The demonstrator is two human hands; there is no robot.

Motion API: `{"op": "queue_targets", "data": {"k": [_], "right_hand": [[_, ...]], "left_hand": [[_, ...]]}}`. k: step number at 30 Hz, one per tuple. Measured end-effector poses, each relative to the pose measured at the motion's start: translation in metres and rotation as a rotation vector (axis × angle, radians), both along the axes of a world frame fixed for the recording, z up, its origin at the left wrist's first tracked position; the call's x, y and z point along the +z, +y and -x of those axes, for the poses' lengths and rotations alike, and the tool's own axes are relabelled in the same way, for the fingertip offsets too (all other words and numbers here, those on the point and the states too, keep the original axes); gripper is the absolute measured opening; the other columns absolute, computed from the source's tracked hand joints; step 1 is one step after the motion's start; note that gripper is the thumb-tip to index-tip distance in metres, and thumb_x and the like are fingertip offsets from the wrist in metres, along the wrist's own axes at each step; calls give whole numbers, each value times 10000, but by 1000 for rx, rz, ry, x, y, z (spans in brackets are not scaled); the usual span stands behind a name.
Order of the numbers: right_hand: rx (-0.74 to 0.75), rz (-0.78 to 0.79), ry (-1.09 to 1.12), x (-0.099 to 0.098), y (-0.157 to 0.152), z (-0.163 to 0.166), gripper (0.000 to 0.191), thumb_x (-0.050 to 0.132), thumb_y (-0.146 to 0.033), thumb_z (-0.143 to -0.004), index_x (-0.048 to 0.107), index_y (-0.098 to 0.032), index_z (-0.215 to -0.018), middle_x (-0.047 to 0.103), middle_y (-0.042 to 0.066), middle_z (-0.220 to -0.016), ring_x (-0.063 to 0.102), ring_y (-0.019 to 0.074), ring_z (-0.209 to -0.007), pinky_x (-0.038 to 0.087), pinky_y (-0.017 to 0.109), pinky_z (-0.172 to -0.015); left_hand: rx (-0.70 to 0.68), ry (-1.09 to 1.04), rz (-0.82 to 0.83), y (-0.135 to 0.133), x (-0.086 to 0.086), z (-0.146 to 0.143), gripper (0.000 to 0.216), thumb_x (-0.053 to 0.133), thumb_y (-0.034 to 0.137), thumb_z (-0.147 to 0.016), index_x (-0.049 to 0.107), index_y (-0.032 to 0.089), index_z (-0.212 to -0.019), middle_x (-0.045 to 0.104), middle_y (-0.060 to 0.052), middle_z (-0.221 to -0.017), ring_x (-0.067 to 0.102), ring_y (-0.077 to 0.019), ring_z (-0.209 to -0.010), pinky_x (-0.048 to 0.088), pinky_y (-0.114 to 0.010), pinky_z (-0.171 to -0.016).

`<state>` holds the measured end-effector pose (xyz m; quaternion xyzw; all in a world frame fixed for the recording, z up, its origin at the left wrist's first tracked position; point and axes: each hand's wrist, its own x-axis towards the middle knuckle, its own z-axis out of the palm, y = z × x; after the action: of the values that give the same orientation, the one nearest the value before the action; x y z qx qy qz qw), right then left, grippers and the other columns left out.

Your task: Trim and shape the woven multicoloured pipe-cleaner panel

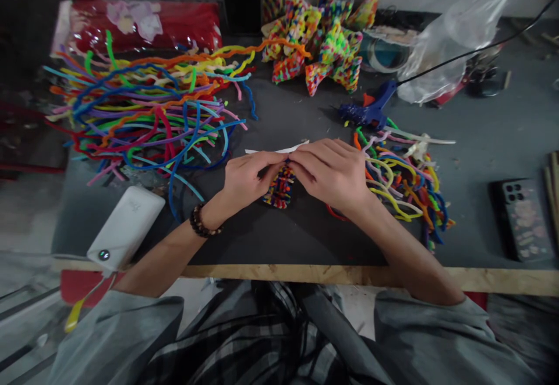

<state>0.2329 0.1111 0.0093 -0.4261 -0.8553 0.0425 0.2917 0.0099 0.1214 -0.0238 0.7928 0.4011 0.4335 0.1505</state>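
Observation:
My left hand [248, 180] and my right hand [334, 172] meet at the middle of the dark table. Their fingers are pinched together at the top of a small multicoloured piece woven from pipe cleaners [279, 191]. Its lower part hangs below the fingertips, while the top is hidden by them. A thin white strip [300, 145] shows just behind the fingertips; whether the fingers touch it I cannot tell. Loose cut pipe cleaners [399, 181] lie close to my right hand.
A large heap of pipe cleaners [152, 111] covers the left. Finished-looking multicoloured woven pieces [323, 35] are piled at the back. A blue glue gun [371, 108] with a black cord lies right of centre. A white power bank [126, 225] and a phone [524, 219] flank the work area.

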Motion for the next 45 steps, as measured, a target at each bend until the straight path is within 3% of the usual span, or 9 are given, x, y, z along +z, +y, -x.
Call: {"op": "queue_targets", "data": {"k": [5, 10, 15, 19, 23, 28, 34, 40, 45], "right_hand": [[35, -76, -113, 2, -1, -1, 180, 592, -242, -1064, 769, -254, -1035, 818, 48, -1016, 723, 242, -882, 502, 429, -731], [58, -36, -103, 0, 1, 1, 199, 566, -231, -1056, 749, -245, -979, 781, 61, -946, 685, 248, -863, 529, 433, -755], [109, -36, -110, -4, 4, 0, 215, 542, -201, -1047, 733, -224, -951, 768, 75, -934, 677, 257, -900, 570, 425, -813], [134, 58, -79, -7, 6, -1, 192, 570, -219, -1046, 736, -235, -951, 783, 69, -960, 693, 250, -912, 581, 415, -825], [53, 101, 88, -9, 5, 2, 140, 626, -264, -1044, 749, -244, -980, 813, 54, -982, 744, 235, -915, 601, 388, -834], [-69, 234, 366, 0, -3, 8, 285, 654, -234, -1010, 730, -257, -1284, 826, 39, -1118, 793, 207, -961, 630, 337, -847], [-168, 179, 384, 3, -7, 13, 163, 678, -231, -997, 808, -284, -1079, 850, 4, -1020, 795, 199, -863, 631, 342, -829], [-159, 179, 374, 2, -4, 13, 180, 660, -206, -1013, 825, -277, -1027, 847, 0, -969, 795, 200, -881, 614, 339, -820], [-142, 178, 347, -1, -2, 11, 207, 645, -206, -1032, 835, -285, -1019, 854, 1, -978, 803, 207, -915, 608, 350, -828]], "left_hand": [[-6, 21, -53, -1, 0, -1, 162, 640, 242, -1053, 801, 236, -1042, 859, 6, -948, 820, -124, -829, 623, -201, -779], [65, -39, 32, -7, -3, -1, 53, 699, 280, -1020, 679, 235, -1003, 841, 14, -860, 807, -133, -747, 576, -205, -635], [48, -70, 85, -7, -8, -1, 210, 762, 377, -983, 598, 246, -964, 805, 22, -806, 795, -149, -699, 562, -227, -595], [-15, -108, 250, -4, 0, 0, 374, 842, 506, -907, 628, 248, -1075, 812, 6, -876, 825, -185, -824, 618, -246, -715], [-69, -193, 412, 2, 4, 2, 566, 908, 594, -794, 651, 256, -1169, 815, 11, -868, 817, -187, -776, 622, -240, -679], [-35, -301, 495, 7, 4, 0, 423, 900, 479, -838, 739, 232, -1141, 837, -16, -930, 817, -168, -820, 635, -213, -690], [-40, -363, 530, 9, 2, -1, 278, 872, 424, -863, 823, 206, -1027, 839, -51, -938, 796, -155, -783, 648, -229, -694], [-132, -385, 622, 10, 0, -2, 240, 847, 381, -862, 845, 199, -1020, 852, -62, -945, 808, -183, -802, 666, -267, -734], [-130, -320, 627, 11, 0, -1, 195, 818, 317, -870, 849, 202, -1025, 853, -49, -917, 785, -160, -742, 623, -237, -665]]}}
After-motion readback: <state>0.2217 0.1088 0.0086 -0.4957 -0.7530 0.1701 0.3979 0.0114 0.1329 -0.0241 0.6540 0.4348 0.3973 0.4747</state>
